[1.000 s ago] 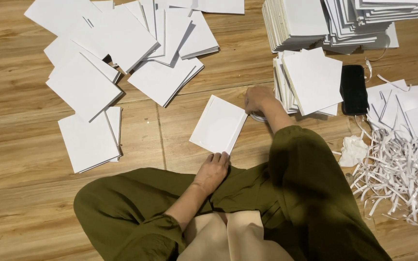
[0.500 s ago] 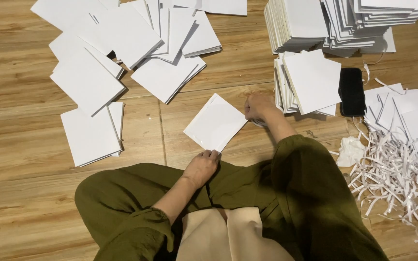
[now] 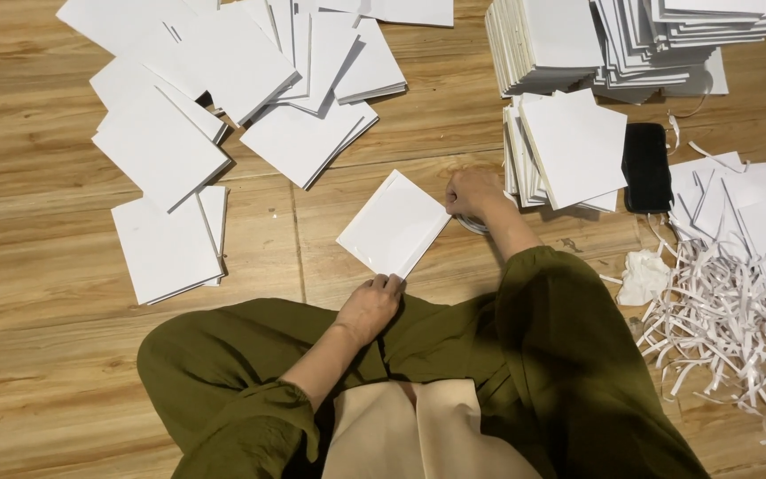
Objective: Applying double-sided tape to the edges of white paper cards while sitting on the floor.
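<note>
A white square sheet (image 3: pixel 392 223) lies tilted like a diamond on the wooden floor in front of my crossed legs in olive trousers (image 3: pixel 569 355). My left hand (image 3: pixel 368 308) rests at the sheet's near corner, fingertips pinching its edge. My right hand (image 3: pixel 472 193) is curled closed at the sheet's right corner. A small round ring (image 3: pixel 478 227) shows under its wrist; whether the hand also grips it is unclear.
Loose white sheets (image 3: pixel 223 98) are spread at the far left. Tall stacks of white cards (image 3: pixel 631 40) stand at the far right, with a smaller pile (image 3: pixel 569 146) and a black phone (image 3: pixel 646 167) beside it. White paper strips (image 3: pixel 720 319) and a crumpled tissue (image 3: pixel 644 277) lie at the right.
My left hand has moved from my lap up to the sheet's near corner. The right hand stays at the sheet's right corner.
</note>
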